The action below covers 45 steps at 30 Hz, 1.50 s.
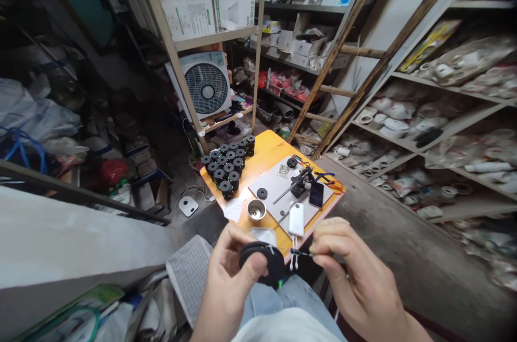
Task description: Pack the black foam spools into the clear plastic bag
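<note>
My left hand (232,266) grips a black round spool-like piece (274,265), thumb on its face and fingers behind. A small silvery bit shows at its upper edge, and a green bit hangs below. To the right, my right hand (347,264) pinches a thin dark strand (301,253), perhaps wire, between thumb and fingertips. Whether that strand joins the black piece cannot be made out. Beyond the hands, a metal cup (256,210) stands on the orange table (264,144), with a white dish (264,235) nearer me.
Several black cylinders (228,167) stand grouped at the table's left. On a grey board (266,175) lie a black clamp-like tool (299,183), a phone (316,194) and a white power bank (296,218) with cables. A wooden ladder (349,51) leans behind; shelves flank the room.
</note>
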{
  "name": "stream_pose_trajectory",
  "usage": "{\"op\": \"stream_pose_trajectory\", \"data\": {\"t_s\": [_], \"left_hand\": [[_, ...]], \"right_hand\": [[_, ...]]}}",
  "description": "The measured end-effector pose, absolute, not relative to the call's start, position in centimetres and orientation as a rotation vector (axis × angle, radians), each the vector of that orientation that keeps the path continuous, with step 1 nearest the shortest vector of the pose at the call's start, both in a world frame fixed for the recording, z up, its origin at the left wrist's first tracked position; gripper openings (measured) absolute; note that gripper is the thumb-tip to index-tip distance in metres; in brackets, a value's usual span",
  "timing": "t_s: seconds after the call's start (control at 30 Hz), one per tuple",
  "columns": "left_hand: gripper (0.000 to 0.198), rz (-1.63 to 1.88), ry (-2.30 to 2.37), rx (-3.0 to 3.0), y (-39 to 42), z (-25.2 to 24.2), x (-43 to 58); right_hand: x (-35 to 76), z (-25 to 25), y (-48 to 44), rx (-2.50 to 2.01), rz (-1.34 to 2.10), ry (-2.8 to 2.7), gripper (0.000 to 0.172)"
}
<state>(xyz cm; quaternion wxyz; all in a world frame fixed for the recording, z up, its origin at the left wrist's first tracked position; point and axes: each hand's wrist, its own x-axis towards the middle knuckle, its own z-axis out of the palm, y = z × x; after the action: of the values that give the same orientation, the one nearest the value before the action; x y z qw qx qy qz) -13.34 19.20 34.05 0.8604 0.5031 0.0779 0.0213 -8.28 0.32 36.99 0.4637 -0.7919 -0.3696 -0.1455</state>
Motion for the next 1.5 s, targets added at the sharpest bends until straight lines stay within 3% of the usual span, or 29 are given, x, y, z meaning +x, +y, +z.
{"op": "stream_pose_trajectory", "data": {"t_s": [0.4,0.77,1.0,1.17,1.5], "left_hand": [[0.026,0.248,0.027,0.942,17.2,34.3,-12.7],[0.031,0.14,-0.106,0.821,16.9,33.3,-11.9],[0.025,0.026,0.051,0.695,15.9,32.9,-11.7],[0.039,0.028,0.223,0.768,15.3,33.0,-11.6],[0.035,0.104,0.327,0.775,13.9,35.5,-11.5]], "right_hand": [[-8.6,36.8,1.0,-1.901,-0.323,-0.767,0.011],[-8.3,37.0,1.1,-1.793,-0.183,-0.703,0.011],[-8.1,37.7,1.5,-1.684,-0.02,-0.542,0.013],[-8.1,37.8,1.6,-1.693,-0.019,-0.514,0.011],[-7.9,38.3,1.6,-1.729,-0.071,-0.509,0.012]]}}
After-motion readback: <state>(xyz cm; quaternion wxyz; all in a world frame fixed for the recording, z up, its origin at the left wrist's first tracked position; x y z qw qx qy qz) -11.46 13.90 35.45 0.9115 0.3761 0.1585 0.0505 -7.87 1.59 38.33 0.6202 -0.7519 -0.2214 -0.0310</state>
